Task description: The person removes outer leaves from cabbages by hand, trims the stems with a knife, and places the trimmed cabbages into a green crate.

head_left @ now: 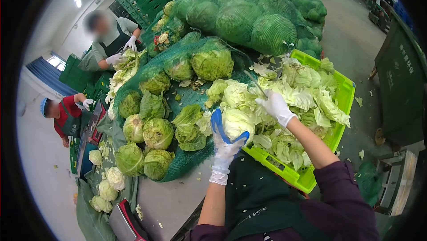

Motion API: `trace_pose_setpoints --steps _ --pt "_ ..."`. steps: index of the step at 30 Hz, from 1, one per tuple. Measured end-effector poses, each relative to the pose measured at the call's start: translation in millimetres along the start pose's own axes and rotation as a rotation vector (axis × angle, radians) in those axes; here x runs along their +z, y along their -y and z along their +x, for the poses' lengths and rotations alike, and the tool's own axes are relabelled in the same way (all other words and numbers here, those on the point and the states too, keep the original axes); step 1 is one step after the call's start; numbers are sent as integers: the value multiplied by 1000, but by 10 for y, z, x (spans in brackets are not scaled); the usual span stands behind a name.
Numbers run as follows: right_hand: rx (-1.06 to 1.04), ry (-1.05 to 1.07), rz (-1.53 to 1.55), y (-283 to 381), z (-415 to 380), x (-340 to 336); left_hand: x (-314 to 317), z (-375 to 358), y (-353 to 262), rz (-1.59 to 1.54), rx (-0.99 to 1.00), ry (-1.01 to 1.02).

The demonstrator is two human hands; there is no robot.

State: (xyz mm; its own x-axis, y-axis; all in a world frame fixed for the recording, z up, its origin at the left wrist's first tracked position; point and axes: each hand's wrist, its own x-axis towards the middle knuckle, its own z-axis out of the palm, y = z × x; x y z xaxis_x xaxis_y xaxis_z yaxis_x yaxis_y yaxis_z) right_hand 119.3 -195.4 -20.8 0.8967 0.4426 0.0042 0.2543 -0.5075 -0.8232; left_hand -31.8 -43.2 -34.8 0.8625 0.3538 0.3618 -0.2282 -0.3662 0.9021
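My left hand (226, 148), in a white glove with blue fingers, cups a pale trimmed cabbage (238, 124) from below and the side. In my white-gloved right hand (276, 107) is a knife (255, 81), its blade pointing up and away just beyond the cabbage. Loose cabbage leaves (293, 94) are heaped around both hands and fill a bright green crate (291, 176) to the right. Left of my left hand lies a leafy green cabbage (189, 127), with several more untrimmed cabbages (158, 133) on an opened green net (191, 163).
A full net sack of cabbages (249, 14) lies at the back. Trimmed cabbages (108, 190) sit at the left near a scale (126, 221). Two people in aprons work on the left, one handling leaves (126, 67). A dark green bin (402, 78) stands right.
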Motion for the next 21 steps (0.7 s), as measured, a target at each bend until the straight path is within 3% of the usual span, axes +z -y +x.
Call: trace_pose_setpoints --steps 1,2,5,7,9,11,13,15,17,19,20,21 --pt "-149 -25 77 62 -124 -33 18 -13 12 108 60 -20" --pt "-194 53 -54 149 -199 22 53 -22 -9 110 55 -15" --pt "-204 183 -257 555 -350 52 149 -41 -58 195 64 22" --pt "-240 126 -247 420 -225 120 119 -21 -73 392 128 33" --pt "-276 73 -233 118 -12 223 73 -16 -94 372 104 59" --pt "-163 -12 -388 -354 163 175 -5 -45 -107 -119 -98 17" --pt "-63 -40 -378 -459 63 41 -145 -74 23 -344 -171 31" --pt "44 -55 -365 -452 -113 78 -212 -62 56 -334 -223 31" --pt "-241 -87 -258 -56 -538 152 -164 -31 -110 -349 -271 15" --pt "-368 -58 -372 58 -768 326 -111 12 -144 -370 -303 -2" --pt "-501 -165 -430 -42 -794 471 -92 12 -105 -351 -271 -23" --pt "-498 -165 -430 -158 -737 565 -75 0 -72 -332 -239 -45"
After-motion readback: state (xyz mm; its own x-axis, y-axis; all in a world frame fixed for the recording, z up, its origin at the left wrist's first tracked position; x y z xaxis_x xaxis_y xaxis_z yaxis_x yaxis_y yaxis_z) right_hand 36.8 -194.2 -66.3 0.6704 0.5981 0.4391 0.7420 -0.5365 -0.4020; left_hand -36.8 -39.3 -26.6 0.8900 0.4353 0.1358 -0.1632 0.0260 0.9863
